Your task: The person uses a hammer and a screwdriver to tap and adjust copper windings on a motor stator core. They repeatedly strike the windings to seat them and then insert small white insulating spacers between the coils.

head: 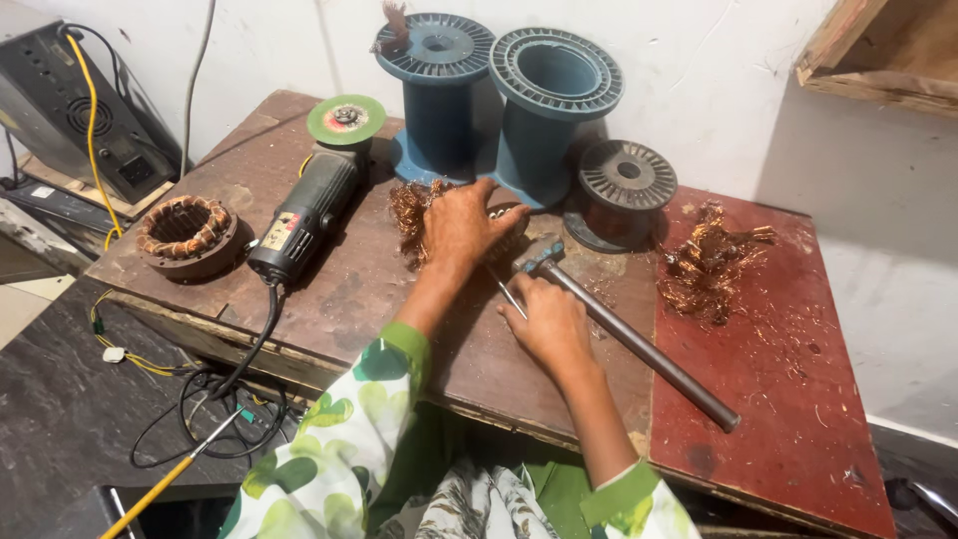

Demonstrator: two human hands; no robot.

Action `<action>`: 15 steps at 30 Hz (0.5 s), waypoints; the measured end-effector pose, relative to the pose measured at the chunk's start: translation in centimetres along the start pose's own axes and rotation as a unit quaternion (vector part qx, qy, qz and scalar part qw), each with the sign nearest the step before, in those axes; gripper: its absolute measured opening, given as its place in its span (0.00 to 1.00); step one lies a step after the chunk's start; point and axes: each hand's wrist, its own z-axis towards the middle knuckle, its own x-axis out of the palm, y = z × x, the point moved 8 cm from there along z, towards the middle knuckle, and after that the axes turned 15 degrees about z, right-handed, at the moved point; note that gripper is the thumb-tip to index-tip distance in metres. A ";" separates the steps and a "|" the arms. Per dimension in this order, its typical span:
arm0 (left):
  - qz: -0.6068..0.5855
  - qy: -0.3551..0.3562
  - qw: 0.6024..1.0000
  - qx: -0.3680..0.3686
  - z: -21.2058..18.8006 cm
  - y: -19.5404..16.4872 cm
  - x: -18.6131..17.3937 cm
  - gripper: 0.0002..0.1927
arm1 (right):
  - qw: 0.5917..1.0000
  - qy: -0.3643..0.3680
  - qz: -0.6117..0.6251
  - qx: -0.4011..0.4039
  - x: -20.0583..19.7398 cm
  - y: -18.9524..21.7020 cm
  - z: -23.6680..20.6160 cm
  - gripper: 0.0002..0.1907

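On bench, hands [504, 274] w/ hammer [619, 329], copper wire [411, 215]

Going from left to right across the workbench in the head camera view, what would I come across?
Copper-wound stator → angle grinder → left hand → right hand → small dark spool → loose copper wire pile.
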 end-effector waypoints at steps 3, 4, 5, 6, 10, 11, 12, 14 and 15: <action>-0.006 -0.023 1.000 0.005 0.5 0.1 0.1 0.33 | 0.998 -0.015 -0.038 0.050 0.8 -0.6 -1.7 0.17; -0.012 -0.033 0.999 0.004 0.7 0.3 0.0 0.33 | 0.997 -0.017 -0.043 0.065 1.3 -0.8 -2.3 0.18; -0.019 -0.044 0.999 0.004 0.8 0.4 0.0 0.34 | 0.996 -0.020 -0.048 0.079 1.7 -0.9 -2.7 0.19; -0.010 -0.041 0.999 0.002 0.8 0.5 0.1 0.34 | 0.994 -0.023 -0.052 0.092 2.1 -0.9 -3.1 0.20; -0.002 -0.035 0.999 -0.014 0.8 1.2 0.3 0.35 | 0.992 -0.057 -0.098 0.056 2.4 0.1 -3.1 0.18; -0.006 -0.036 0.999 -0.020 0.9 1.3 0.4 0.35 | 0.993 -0.044 -0.058 0.088 2.6 -0.5 -3.0 0.17; -0.017 -0.038 0.999 -0.015 0.9 1.2 0.4 0.34 | 0.992 -0.031 -0.018 0.120 2.6 -1.0 -2.9 0.16; -0.041 -0.042 0.998 -0.004 0.9 0.9 0.6 0.33 | 0.983 -0.018 0.035 0.180 2.6 -2.0 -3.0 0.16; -0.041 -0.038 0.998 -0.011 0.9 1.0 0.9 0.32 | 0.976 -0.014 0.060 0.209 2.5 -2.4 -3.1 0.16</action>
